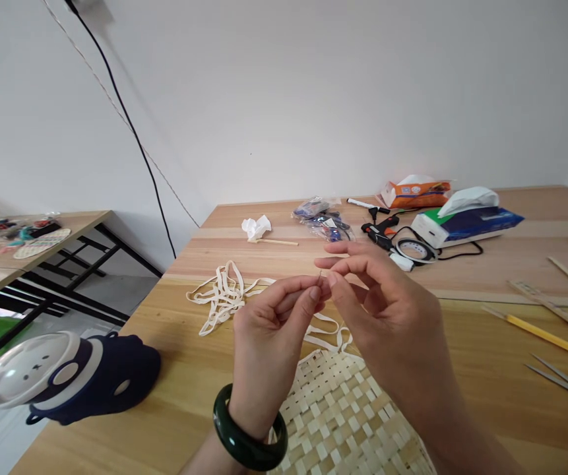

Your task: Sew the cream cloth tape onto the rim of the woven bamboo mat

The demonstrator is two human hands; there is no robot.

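Observation:
My left hand [276, 330], with a dark green bangle [250, 429] at the wrist, pinches a thin needle [320, 277] whose tip sticks up between thumb and forefinger. Close beside it, my right hand [387, 310] has its thumb and forefinger pressed together; whatever they hold is too small to make out. Both hands are raised over a woven mat of pale flat strips [333, 409], partly hidden by my forearms. Cream fabric tape [224, 297] lies in a loose tangle on the table and runs behind my hands towards the mat's far edge.
A navy bottle [120, 376] with a bear-face lid is at the left. Behind are crumpled tissue [256, 227], bagged items [323, 218], a glue gun [380, 231], a tape roll [415, 251] and tissue packs [466, 224]. A yellow pencil [551, 336] and scissors [565, 382] lie right.

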